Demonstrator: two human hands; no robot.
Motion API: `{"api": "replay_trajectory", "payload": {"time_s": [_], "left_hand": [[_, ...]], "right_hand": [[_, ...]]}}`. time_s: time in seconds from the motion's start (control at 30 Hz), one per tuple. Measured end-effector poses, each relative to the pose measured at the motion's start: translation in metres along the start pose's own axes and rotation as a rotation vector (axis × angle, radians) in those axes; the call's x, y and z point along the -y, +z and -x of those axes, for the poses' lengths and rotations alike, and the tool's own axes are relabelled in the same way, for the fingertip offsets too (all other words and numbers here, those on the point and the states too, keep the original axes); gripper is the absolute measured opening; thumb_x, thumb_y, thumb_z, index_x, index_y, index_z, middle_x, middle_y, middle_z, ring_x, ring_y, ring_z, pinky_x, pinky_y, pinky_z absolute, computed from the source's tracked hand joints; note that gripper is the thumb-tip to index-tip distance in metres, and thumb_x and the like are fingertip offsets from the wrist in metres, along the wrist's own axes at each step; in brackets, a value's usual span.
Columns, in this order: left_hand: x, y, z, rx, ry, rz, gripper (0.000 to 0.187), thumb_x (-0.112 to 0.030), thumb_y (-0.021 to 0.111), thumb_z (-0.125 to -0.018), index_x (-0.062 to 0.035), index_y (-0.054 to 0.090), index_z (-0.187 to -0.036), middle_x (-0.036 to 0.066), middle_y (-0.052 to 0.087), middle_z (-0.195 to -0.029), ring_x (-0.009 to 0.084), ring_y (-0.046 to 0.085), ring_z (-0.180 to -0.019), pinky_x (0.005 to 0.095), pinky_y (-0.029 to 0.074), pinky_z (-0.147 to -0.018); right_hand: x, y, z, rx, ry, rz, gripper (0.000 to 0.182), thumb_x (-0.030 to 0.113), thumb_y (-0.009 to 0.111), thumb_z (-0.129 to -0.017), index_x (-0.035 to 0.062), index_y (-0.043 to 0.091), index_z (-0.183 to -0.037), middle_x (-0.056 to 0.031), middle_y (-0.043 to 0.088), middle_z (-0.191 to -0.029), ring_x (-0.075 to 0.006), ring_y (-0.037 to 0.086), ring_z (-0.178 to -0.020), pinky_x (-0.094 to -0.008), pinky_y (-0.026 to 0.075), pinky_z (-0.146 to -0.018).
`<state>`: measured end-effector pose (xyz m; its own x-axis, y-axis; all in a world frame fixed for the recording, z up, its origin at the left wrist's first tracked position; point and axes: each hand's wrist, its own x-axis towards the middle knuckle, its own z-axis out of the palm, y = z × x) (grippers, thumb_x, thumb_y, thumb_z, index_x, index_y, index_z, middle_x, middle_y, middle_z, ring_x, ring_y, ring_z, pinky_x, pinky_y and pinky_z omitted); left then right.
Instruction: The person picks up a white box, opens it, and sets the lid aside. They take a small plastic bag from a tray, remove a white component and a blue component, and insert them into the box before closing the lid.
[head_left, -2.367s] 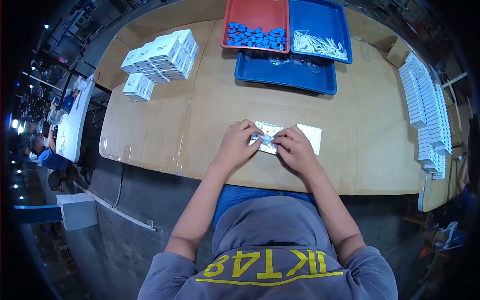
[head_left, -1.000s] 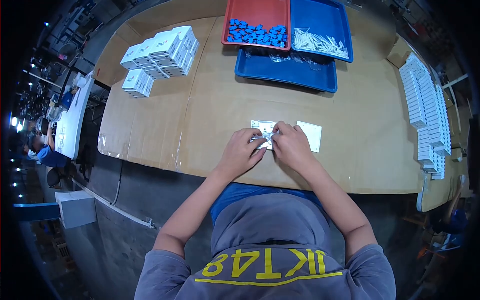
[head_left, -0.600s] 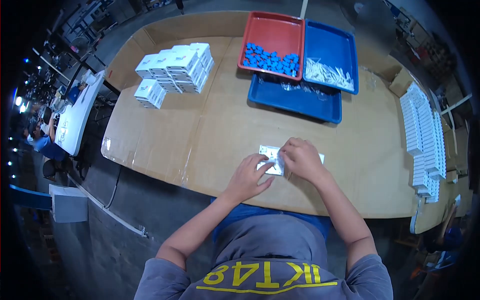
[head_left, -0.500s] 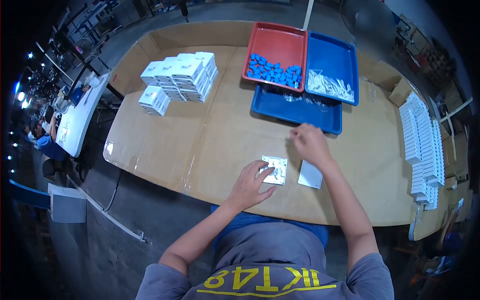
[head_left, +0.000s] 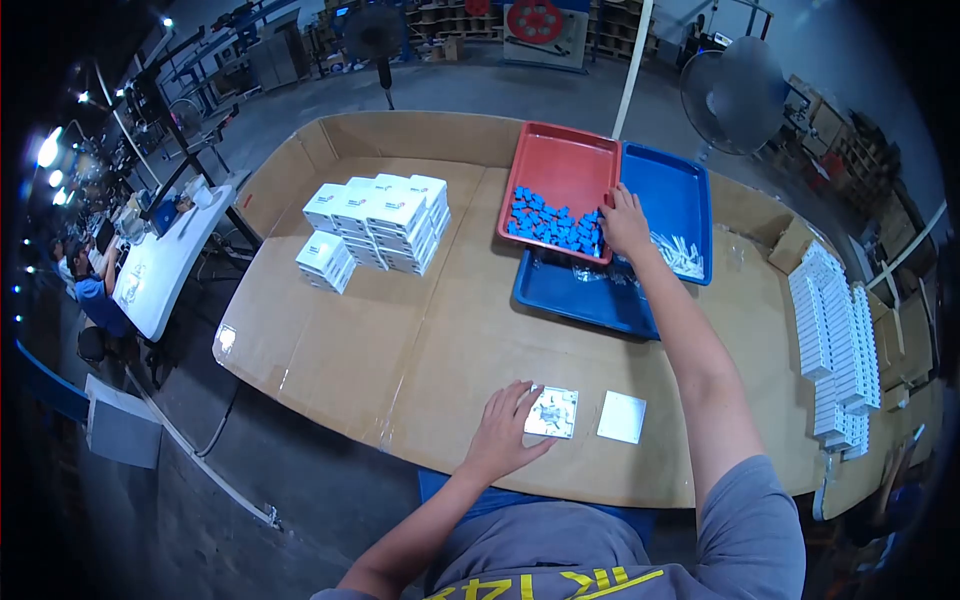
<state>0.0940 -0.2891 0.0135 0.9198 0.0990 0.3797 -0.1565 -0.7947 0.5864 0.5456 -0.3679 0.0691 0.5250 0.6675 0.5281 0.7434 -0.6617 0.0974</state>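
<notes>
- While the right hand [head_left: 625,218] is stretched far up to the upper middle of the frame, its fingers rest on the pile of small blue parts [head_left: 553,222] at the right edge of the red tray [head_left: 560,172]; fingers look curled down onto the pile, but whether a part is pinched I cannot tell.
- Blue parts lie directly under and just left of that hand, heaped along the tray's lower edge; the pile's long axis runs left-right, tilted slightly down to the right. Single parts too small to tell which way each points.
- Left hand [head_left: 503,432] is low, centre of frame, fingers spread flat, fingertips touching the left edge of the square white plate [head_left: 553,412] on the cardboard-covered table [head_left: 330,340]. Nothing clamped, just pressing.
- White plate is roughly square, no clear long axis; sides slightly rotated against the table edge. Some small shiny bits sit on its face, unclear what.
- Second white square [head_left: 622,417] lies just right of the plate, apart, untouched.
- Right hand is much nearer the blue parts; left hand is well apart from them, plate lies far below the trays.
- Blue tray [head_left: 668,195] with white sticks [head_left: 680,256] sits just right of the right hand.
</notes>
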Motion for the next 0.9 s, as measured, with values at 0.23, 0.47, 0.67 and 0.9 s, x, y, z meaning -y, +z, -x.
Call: {"api": "replay_trajectory", "payload": {"time_s": [0.23, 0.47, 0.67, 0.9], "left_hand": [[-0.001, -0.001, 0.000, 0.025, -0.011, -0.030, 0.086, -0.040, 0.084, -0.080, -0.0011, 0.047, -0.147, 0.021, 0.050, -0.144, 0.0389, 0.047, -0.137, 0.0555, 0.035, -0.117], [0.000, 0.000, 0.000, 0.032, -0.020, -0.017, 0.086, -0.041, 0.084, -0.080, -0.0021, 0.047, -0.147, 0.020, 0.050, -0.145, 0.0380, 0.046, -0.139, 0.0565, 0.031, -0.119], [-0.002, 0.003, 0.004, 0.038, -0.040, -0.065, 0.086, -0.046, 0.080, -0.083, -0.0042, 0.046, -0.149, 0.019, 0.049, -0.148, 0.0369, 0.042, -0.144, 0.0562, 0.028, -0.122], [-0.002, 0.007, 0.007, 0.039, -0.045, -0.091, 0.087, -0.048, 0.081, -0.081, -0.0054, 0.047, -0.149, 0.017, 0.052, -0.148, 0.0359, 0.043, -0.145, 0.0567, 0.028, -0.122]], "right_hand": [[0.000, 0.004, -0.011, 0.043, 0.122, -0.143, 0.017, 0.014, 0.077, -0.083, 0.0042, 0.076, -0.097, -0.0159, 0.059, -0.139, -0.0352, 0.045, -0.143, -0.0574, 0.035, -0.119], [0.007, -0.021, -0.004, -0.238, -0.043, -0.209, 0.019, 0.012, 0.078, -0.085, 0.0055, 0.071, -0.100, -0.0105, 0.066, -0.129, -0.0274, 0.059, -0.127, -0.0488, 0.044, -0.107], [0.055, -0.133, 0.017, -0.623, -0.267, -0.306, 0.019, 0.003, 0.077, -0.085, 0.0026, 0.069, -0.103, -0.0107, 0.075, -0.119, -0.0259, 0.071, -0.108, -0.0413, 0.052, -0.092], [0.093, -0.238, 0.070, -0.757, -0.339, -0.427, 0.026, -0.010, 0.078, -0.081, -0.0041, 0.070, -0.106, -0.0205, 0.072, -0.118, -0.0351, 0.073, -0.103, -0.0398, 0.062, -0.087]]}}
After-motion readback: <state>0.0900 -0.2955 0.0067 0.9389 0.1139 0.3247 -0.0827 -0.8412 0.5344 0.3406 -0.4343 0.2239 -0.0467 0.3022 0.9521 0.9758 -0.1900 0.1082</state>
